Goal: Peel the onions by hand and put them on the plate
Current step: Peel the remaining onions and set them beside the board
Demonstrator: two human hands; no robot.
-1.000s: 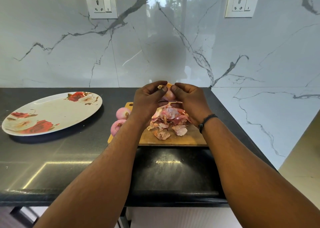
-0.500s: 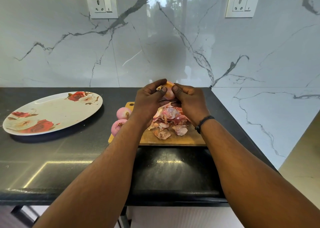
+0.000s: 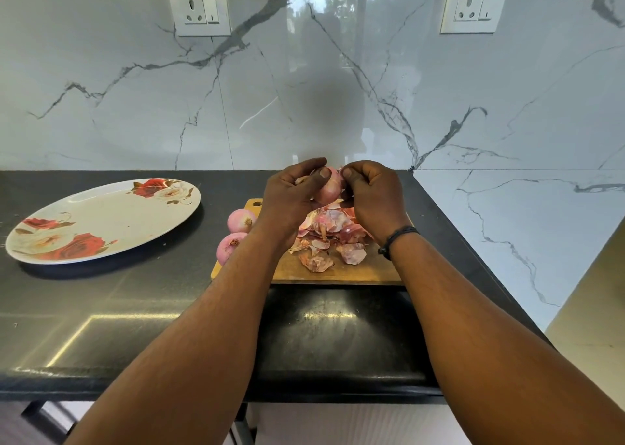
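A pink onion (image 3: pixel 330 186) is held above the wooden cutting board (image 3: pixel 338 272) between both hands. My left hand (image 3: pixel 291 201) grips it from the left with the thumb on top. My right hand (image 3: pixel 372 197) pinches its right side with thumb and fingers. A heap of pink onion skins (image 3: pixel 329 233) lies on the board under the hands. Two peeled onions (image 3: pixel 240 220) (image 3: pixel 228 246) sit at the board's left edge. The oval white plate with red roses (image 3: pixel 101 219) lies on the black counter at the left, with no onion on it.
The black counter (image 3: pixel 135 309) ends at a marble wall behind and a marble side wall at the right. Two wall sockets (image 3: pixel 199 8) (image 3: pixel 473 6) sit high on the wall. The counter's front edge runs across the lower frame.
The onion has turned in my hands: the orange-brown skin seen on top earlier is gone from view and smooth pink flesh shows. Both hands stay above the board.
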